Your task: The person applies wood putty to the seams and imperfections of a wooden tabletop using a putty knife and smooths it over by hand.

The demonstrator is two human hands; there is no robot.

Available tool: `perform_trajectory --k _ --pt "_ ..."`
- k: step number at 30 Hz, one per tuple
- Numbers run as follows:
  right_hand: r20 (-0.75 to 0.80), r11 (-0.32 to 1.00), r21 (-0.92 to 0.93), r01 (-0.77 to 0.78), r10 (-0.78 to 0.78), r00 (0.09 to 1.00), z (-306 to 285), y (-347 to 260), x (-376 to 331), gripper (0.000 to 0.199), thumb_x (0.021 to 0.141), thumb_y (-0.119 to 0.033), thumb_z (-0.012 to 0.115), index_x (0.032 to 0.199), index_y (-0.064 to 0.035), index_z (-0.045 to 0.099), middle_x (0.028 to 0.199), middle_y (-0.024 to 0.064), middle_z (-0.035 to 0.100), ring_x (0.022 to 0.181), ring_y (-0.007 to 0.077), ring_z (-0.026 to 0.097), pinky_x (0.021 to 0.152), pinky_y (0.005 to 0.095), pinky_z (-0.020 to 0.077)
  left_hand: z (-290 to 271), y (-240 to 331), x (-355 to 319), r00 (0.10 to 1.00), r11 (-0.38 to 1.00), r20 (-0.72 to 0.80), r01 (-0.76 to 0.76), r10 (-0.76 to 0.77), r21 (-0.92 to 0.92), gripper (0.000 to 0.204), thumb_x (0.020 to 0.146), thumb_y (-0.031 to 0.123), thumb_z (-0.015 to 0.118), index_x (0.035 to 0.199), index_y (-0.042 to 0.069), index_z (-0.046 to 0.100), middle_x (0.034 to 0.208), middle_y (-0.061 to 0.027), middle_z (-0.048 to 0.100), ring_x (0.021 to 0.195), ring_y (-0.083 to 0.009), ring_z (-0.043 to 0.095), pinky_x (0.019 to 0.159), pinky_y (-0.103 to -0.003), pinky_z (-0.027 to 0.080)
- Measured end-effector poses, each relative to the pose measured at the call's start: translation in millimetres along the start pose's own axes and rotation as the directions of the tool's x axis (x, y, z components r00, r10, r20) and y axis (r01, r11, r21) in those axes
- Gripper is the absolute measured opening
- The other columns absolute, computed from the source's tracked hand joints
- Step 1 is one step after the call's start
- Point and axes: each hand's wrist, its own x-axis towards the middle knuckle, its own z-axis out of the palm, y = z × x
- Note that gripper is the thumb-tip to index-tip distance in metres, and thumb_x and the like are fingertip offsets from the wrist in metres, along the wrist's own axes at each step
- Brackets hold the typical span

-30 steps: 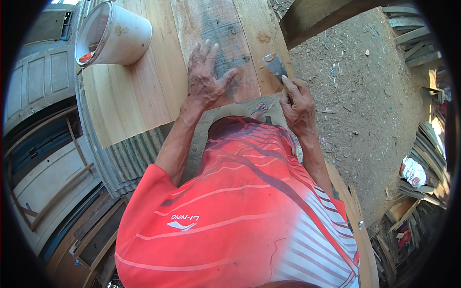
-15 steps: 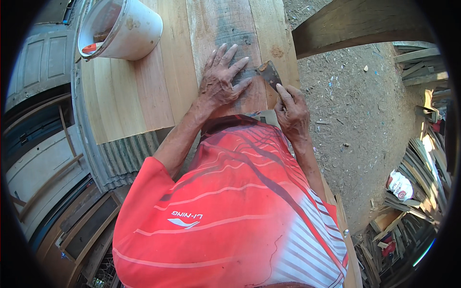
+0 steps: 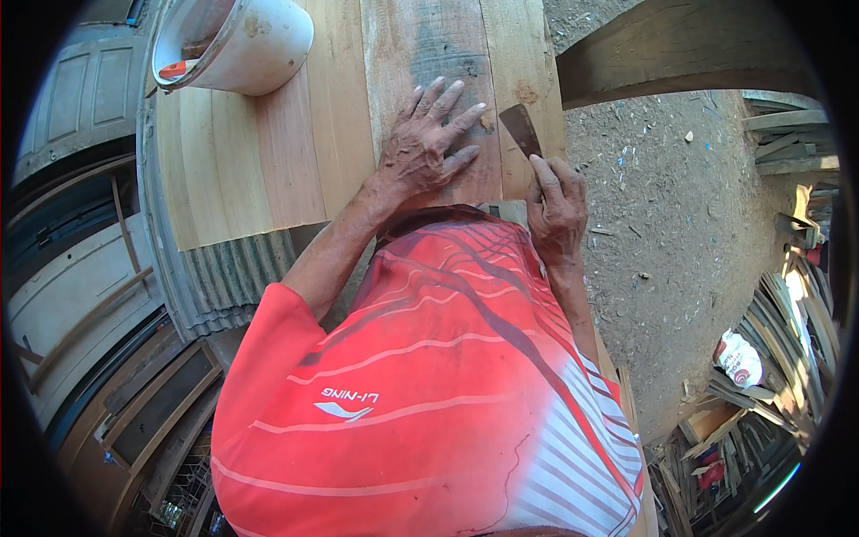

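Observation:
My left hand (image 3: 427, 139) lies flat on the wooden boards (image 3: 335, 116), its fingers spread toward the far side, on a plank with a dark grey stain. Close to the right edge of the boards, my right hand (image 3: 557, 206) grips a putty knife (image 3: 520, 131). The knife's dark, flat blade points away from me and tilts left over the rightmost plank. Its handle is mostly hidden inside my fingers. A faint brownish mark (image 3: 526, 93) shows on the plank just beyond the blade.
A white bucket (image 3: 268, 49) stands at the far left of the boards with an orange-red item (image 3: 176, 70) inside. Corrugated metal sheet (image 3: 237, 273) sits below the left edge. A dark curved beam (image 3: 680, 54) lies to the right, above dirt ground (image 3: 662, 233); scrap wood (image 3: 787, 331) is piled farther right.
My right hand has shifted slightly right, and the putty knife's blade has swung to point more directly away from me. The left hand stays flat on the boards.

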Motion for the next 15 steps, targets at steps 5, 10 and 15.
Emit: perform_trajectory --k 5,10,15 --pt "-0.026 0.995 0.037 -0.092 0.093 0.995 -7.6 15.6 -8.4 0.043 0.088 0.003 0.074 0.129 -0.0096 0.073 0.117 0.0108 0.068 0.105 0.0307 0.068 0.088 0.0424 0.0572 -1.6 3.7 -2.6 0.999 0.998 0.028 -0.046 0.045 0.031 0.062 0.096 0.045 0.072 0.154 0.026 0.057 0.166 -0.0188 0.040 0.153 -0.0425 0.036 0.126 -0.058 0.025" --pt "-0.018 0.986 0.065 -0.154 0.156 0.988 -11.3 24.1 -17.2 0.043 0.089 0.002 0.073 0.130 -0.0089 0.071 0.118 0.0140 0.068 0.107 0.0326 0.069 0.089 0.0430 0.0577 -0.4 16.7 -3.1 0.999 0.992 0.041 -0.016 0.011 0.122 0.060 0.097 0.044 0.070 0.153 0.025 0.059 0.165 -0.0196 0.041 0.152 -0.0446 0.037 0.125 -0.059 0.027" --pt "0.019 0.972 0.114 -0.205 0.204 0.979 -13.2 24.5 -13.1 0.041 0.091 0.001 0.071 0.131 -0.0052 0.069 0.118 0.0167 0.068 0.106 0.0349 0.069 0.089 0.0445 0.0577 5.5 24.6 -9.0 0.998 0.991 0.044 0.039 -0.045 0.125 0.058 0.098 0.043 0.069 0.152 0.024 0.060 0.165 -0.0197 0.041 0.151 -0.0457 0.037 0.125 -0.060 0.027"
